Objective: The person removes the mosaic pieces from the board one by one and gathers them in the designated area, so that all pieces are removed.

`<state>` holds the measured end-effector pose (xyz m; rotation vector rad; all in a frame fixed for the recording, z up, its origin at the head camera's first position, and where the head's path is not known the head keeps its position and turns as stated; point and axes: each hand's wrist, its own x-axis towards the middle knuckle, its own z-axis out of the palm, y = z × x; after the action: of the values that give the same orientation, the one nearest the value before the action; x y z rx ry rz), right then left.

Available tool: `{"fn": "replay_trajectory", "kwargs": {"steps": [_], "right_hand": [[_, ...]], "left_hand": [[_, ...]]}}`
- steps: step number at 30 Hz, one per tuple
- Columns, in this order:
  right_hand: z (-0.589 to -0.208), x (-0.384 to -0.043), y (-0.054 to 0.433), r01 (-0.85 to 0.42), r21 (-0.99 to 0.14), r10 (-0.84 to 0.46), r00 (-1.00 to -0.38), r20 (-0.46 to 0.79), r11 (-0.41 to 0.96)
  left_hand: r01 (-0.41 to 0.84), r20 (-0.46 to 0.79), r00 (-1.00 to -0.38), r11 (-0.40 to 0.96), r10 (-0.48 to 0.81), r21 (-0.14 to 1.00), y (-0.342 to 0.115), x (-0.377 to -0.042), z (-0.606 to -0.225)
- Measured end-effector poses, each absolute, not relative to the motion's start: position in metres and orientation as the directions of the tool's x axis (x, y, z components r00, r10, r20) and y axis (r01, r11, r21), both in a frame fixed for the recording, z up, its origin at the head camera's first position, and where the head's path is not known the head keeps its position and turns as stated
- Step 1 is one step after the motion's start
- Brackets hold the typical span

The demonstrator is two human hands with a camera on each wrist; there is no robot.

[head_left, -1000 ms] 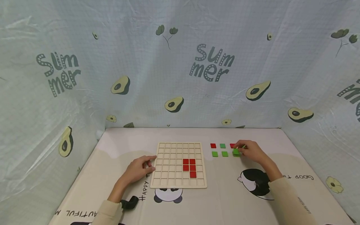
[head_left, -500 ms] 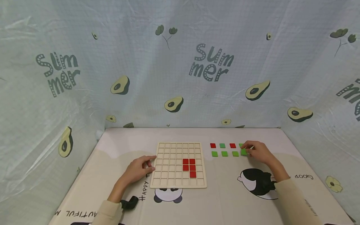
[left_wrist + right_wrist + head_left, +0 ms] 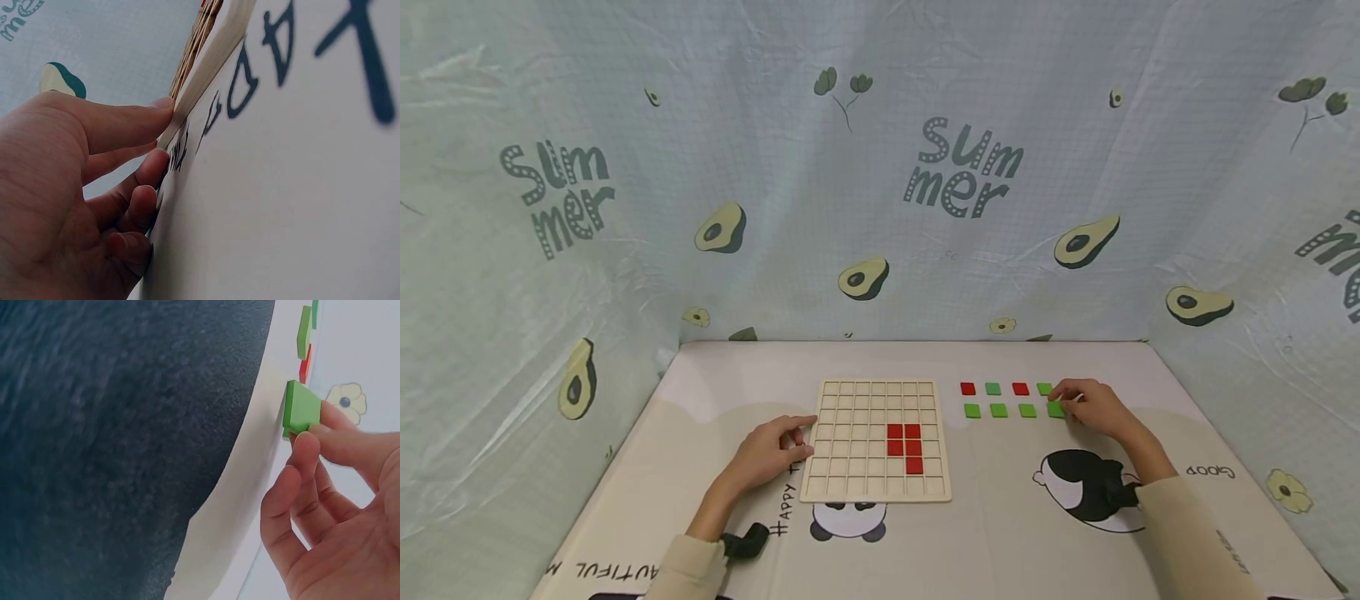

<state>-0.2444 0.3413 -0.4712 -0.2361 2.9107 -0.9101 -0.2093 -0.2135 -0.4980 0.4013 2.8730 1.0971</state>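
Observation:
A wooden grid board [image 3: 850, 417] lies on the table with several red tiles [image 3: 896, 439] set in its right half. My left hand [image 3: 767, 450] touches the board's left edge with thumb and index fingertips; in the left wrist view the thumb [image 3: 134, 125] lies against the wooden side, the other fingers loosely bent. To the right of the board, my right hand [image 3: 1093, 408] pinches a green tile [image 3: 302, 406] between thumb and fingers, at the right end of the front row of tiles. From these views I cannot tell whether that tile touches the table.
Two loose rows lie right of the board: the back one has a red tile [image 3: 967, 388], a darker green tile [image 3: 993, 388], another red tile [image 3: 1020, 388] and a green tile [image 3: 1044, 388]. Green tiles [image 3: 998, 410] form the front row. A printed curtain [image 3: 925, 317] hangs behind the table.
My right hand has moved right along the front row, leaving one green tile lying there and now pinching another at the row's end. The left hand and board have stayed put.

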Motion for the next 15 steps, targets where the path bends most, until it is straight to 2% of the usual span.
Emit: {"fn": "replay_trajectory", "kwargs": {"steps": [15], "right_hand": [[-0.4796, -0.2504, 0.3421, -0.112, -0.560, -0.162, -0.986, -0.040, 0.821]], "left_hand": [[0.217, 0.045, -0.967, 0.713, 0.252, 0.667, -0.2122, -0.2091, -0.4965]]}}
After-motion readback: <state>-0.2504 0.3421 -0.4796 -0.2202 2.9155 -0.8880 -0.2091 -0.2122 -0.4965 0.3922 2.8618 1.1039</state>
